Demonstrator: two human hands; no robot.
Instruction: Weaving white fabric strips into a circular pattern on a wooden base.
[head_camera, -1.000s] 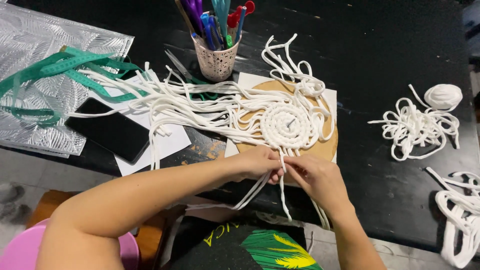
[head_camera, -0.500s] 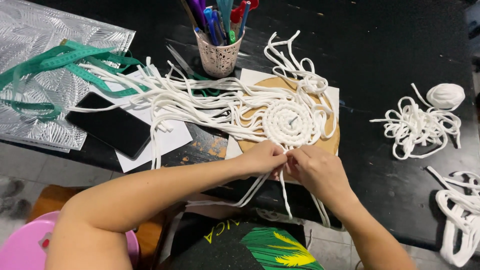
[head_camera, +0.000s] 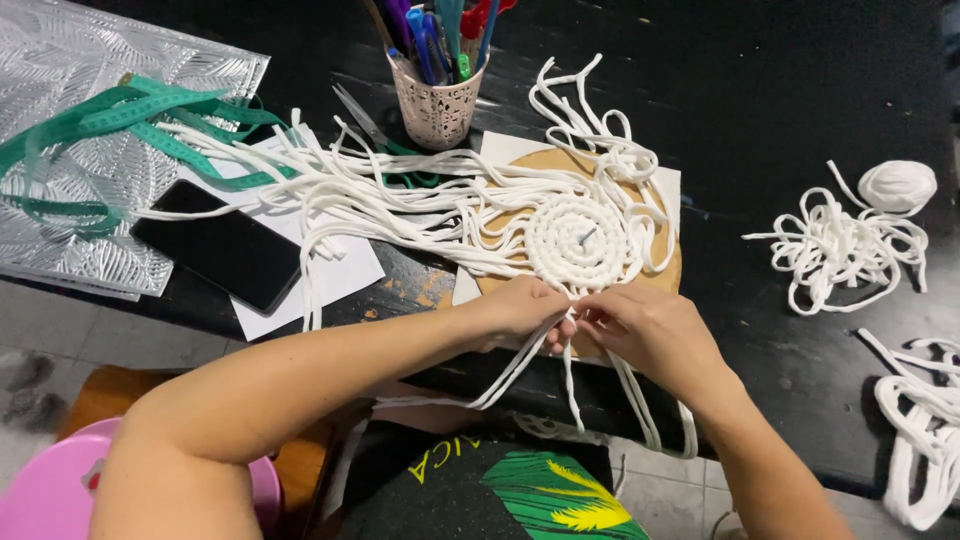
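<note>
At the far left a silver embossed sheet (head_camera: 60, 230) overhangs the black table (head_camera: 800, 90), with a green measuring tape (head_camera: 120, 130) looped across it. Just right of it a dark phone (head_camera: 215, 250) lies on white paper (head_camera: 350, 275) close to the table's near edge. Behind, a pale perforated pen cup (head_camera: 437, 105) stands full of pens, and scissors (head_camera: 365, 120) lie beside it under the loose cords.

Long white cords (head_camera: 330, 190) fan leftward from a round coiled cord mat (head_camera: 580, 240), which is pinned at its centre on a round cork board (head_camera: 665, 275) resting on a white sheet near the table's front edge. The left hand (head_camera: 525, 310) is closed, pinching cord strands at the mat's near rim; the right hand (head_camera: 650, 330) faces it, fingers curled and gripping strands at the same spot, the two hands almost touching. Several strands (head_camera: 570, 385) hang from the hands over the table edge.

To the right the dark tabletop lies open between the board and a tangle of white cord (head_camera: 835, 245) with a small cord ball (head_camera: 897, 185) touching it. At the far right edge another cord bundle (head_camera: 925, 420) lies by the table's near corner.
</note>
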